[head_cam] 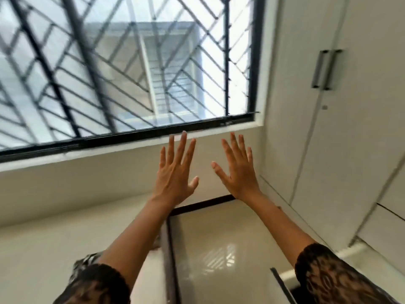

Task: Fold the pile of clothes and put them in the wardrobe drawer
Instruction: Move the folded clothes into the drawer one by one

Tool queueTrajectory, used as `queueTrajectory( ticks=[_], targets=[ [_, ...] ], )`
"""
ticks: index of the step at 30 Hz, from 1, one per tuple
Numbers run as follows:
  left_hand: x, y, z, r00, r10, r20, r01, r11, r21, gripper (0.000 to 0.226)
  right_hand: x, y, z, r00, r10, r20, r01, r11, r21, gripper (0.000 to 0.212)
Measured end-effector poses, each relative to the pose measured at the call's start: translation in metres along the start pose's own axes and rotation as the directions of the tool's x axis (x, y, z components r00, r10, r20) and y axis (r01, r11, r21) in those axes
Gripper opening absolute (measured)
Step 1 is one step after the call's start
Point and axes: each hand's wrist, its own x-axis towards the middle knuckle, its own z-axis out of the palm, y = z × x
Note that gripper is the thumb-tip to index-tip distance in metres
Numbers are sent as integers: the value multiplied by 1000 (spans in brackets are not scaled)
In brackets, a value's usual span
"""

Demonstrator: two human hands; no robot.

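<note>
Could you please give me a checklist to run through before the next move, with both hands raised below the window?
1. Left hand free: ok, fingers straight and spread, holding nothing.
2. Right hand free: ok, open and holding nothing.
3. Clothes pile located: cannot tell, no pile is plainly in view.
4. Wardrobe doors on the right: ok, shut, handles unobstructed.
5. Wardrobe drawer open and ready: cannot tell, the lower right corner is blurred and partly hidden by a sleeve.
6. Head view aimed at the work: not ok, it faces the window and wall.
</note>
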Motion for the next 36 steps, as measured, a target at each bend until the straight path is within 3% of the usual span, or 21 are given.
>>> queueTrajectory(
  ticks=[7,14,19,24,30,36],
  targets=[
    [-96,-147,-47,946,-323,42,309,930,199,106,60,-138,110,951,-299,74,281,941,187,69],
    [-181,-252,-41,797,-589,137,529,789,312,110,83,-236,235,843,-490,224,383,837,390,71],
    [-234,-305,-11,675,-713,191,615,686,389,111,76,-279,324,716,-608,344,453,779,434,72],
    [-283,-346,29,610,-734,298,603,674,427,115,40,-303,400,658,-532,533,336,841,425,80],
    [-333,-424,115,550,-644,532,503,764,404,126,-9,-312,510,513,-317,798,219,947,235,96],
    [-391,-502,246,592,-467,657,384,880,279,119,-75,-312,637,423,-190,886,204,972,112,106]
  ],
)
